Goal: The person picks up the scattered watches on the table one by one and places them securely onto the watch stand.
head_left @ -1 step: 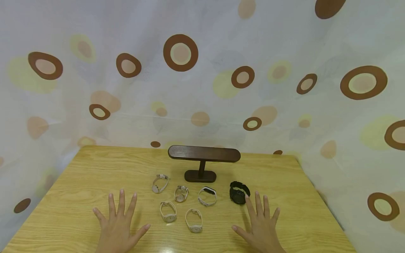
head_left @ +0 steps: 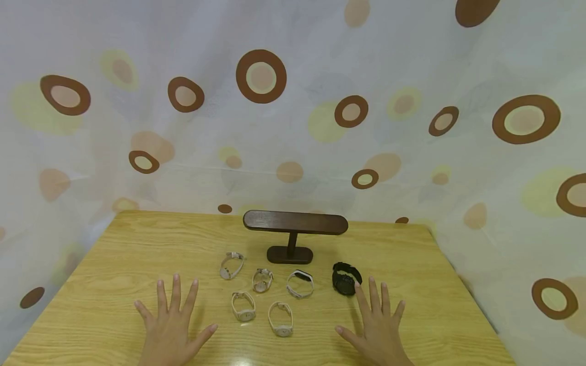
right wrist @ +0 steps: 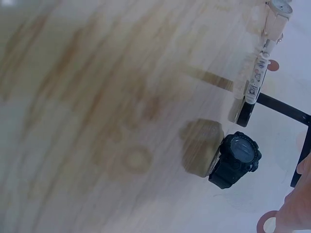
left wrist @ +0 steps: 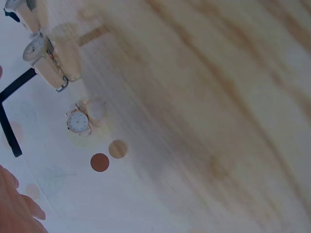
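My left hand (head_left: 170, 330) is spread flat at the front left, holding nothing, with the pale watches to its right. On the other side my right hand (head_left: 378, 325) is spread too, its index fingertip right at the edge of a black digital watch (head_left: 344, 285) in the head view. Between the hands lie two cream-strapped watches (head_left: 284, 331), a small bracelet watch (head_left: 261, 287), a pale watch (head_left: 225, 273) and a white fitness band (head_left: 299, 295). Behind them stands a dark brown T-shaped display stand (head_left: 295, 222), its bar bare. Only part of each hand shows in the wrist views.
All of it is on a light wood-grain table (head_left: 151, 244). A white cloth (head_left: 293, 137) with brown and yellow dots hangs behind the table and along both sides.
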Motion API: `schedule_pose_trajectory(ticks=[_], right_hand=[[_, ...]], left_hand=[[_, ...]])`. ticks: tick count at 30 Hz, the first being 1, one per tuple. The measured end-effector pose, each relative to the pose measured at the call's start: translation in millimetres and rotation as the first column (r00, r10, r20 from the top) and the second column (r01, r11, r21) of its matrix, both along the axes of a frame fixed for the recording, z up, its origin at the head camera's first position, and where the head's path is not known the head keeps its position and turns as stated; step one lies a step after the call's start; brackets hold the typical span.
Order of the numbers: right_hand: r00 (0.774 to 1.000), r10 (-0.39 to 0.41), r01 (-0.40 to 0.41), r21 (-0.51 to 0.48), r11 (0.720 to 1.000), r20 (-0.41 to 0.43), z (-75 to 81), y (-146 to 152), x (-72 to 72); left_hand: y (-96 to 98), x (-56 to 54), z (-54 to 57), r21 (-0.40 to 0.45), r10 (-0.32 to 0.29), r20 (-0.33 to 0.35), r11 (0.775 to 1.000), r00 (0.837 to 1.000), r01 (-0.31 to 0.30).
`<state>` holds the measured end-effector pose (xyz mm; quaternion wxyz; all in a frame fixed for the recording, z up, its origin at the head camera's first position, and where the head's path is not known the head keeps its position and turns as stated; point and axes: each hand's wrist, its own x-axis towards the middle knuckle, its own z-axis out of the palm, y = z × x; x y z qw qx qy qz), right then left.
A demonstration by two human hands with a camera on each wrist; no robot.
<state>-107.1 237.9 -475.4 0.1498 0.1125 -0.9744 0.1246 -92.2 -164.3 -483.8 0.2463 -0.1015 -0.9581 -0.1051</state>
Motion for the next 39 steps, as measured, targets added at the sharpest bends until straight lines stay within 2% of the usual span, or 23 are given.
schedule_pose_trajectory(ticks=[5,9,13,19,28,33,36,39], right_hand=[[1.0,-0.001,0.001,0.014,1.0,-0.01,-1.7,1,0.6],[0.999,-0.004,0.005,0.035,0.999,-0.034,-3.5,4,0.2],[0.999,-0.007,0.008,0.03,1.0,-0.032,-2.8,4,-0.7],[1.0,-0.017,0.017,-0.002,1.0,-0.016,1.9,0,-1.6],[0.999,-0.035,0.035,0.017,0.999,-0.005,0.7,-3,-0.1],[1.0,0.013,-0.014,-0.042,0.999,-0.025,-2.7,-8,-1.1],[0.992,0.079,-0.089,-0.104,0.991,-0.097,-2.9,-14,-3.8],[0.966,0.158,-0.189,-0.146,0.971,-0.203,-1.7,-22,-8.1]], left_hand=[[0.5,1.2,-0.3,-0.004,0.008,0.02,1.0,1.0,-0.008],[0.6,1.9,-0.2,-0.001,0.004,0.011,1.0,1.0,-0.004],[0.1,1.7,0.5,0.017,-0.006,-0.011,1.0,1.0,0.006],[-0.4,1.5,0.7,0.036,-0.017,-0.001,0.999,1.0,0.017],[-1.4,2.6,-1.0,0.027,0.001,-0.015,1.0,1.0,-0.001],[-1.2,3.4,-1.1,0.056,-0.005,0.015,0.998,1.0,0.004],[0.1,3.5,0.3,0.072,-0.006,0.036,0.997,0.999,0.003],[1.8,2.4,2.2,0.06,-0.004,0.042,0.998,0.999,0.002]])
